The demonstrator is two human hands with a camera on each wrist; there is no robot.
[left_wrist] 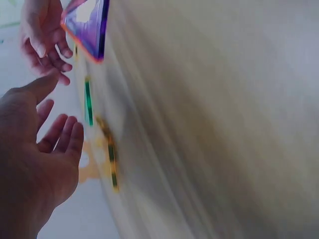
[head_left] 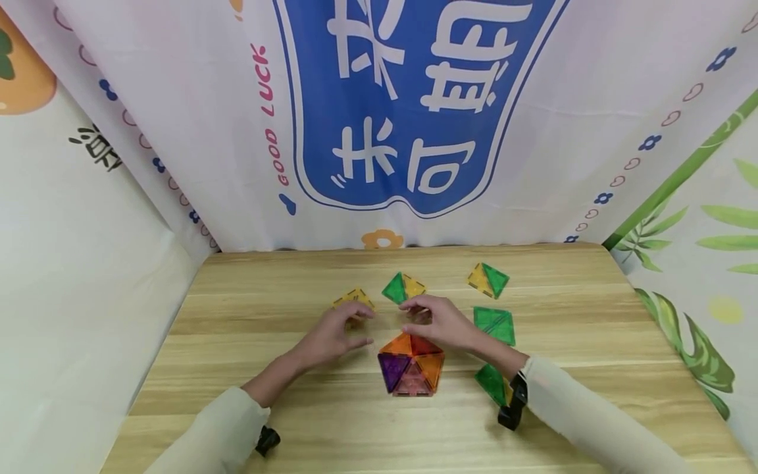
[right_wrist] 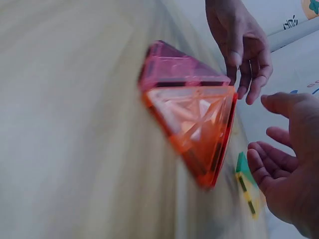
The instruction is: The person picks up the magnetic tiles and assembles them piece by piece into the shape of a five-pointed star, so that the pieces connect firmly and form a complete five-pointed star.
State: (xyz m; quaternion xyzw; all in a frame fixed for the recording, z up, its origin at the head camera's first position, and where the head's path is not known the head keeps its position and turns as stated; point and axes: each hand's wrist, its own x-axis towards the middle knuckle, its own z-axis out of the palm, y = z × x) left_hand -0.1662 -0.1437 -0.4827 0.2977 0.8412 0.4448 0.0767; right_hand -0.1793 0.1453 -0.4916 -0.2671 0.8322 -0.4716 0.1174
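A five-sided dome of translucent magnetic tiles [head_left: 412, 366], orange, red, purple and pink, stands on the wooden table between the forearms. My left hand [head_left: 331, 336] is just up and left of it, fingers loosely bent and holding nothing. Above the dome's far right edge is my right hand [head_left: 445, 321], thumb apart from the fingers, also holding nothing. In the right wrist view an orange triangular tile [right_wrist: 192, 122] faces the camera beside a pink tile [right_wrist: 184, 69]. A purple tile [left_wrist: 92, 25] shows in the left wrist view.
Beyond the left hand lies a yellow tile piece [head_left: 355, 297]. A green and yellow pair [head_left: 395, 288] lies past the dome. Along the right are another such pair [head_left: 488, 280], green tiles [head_left: 495, 324], and a green tile [head_left: 490, 382] partly under the right wrist. A printed curtain [head_left: 545, 197] borders the table's back.
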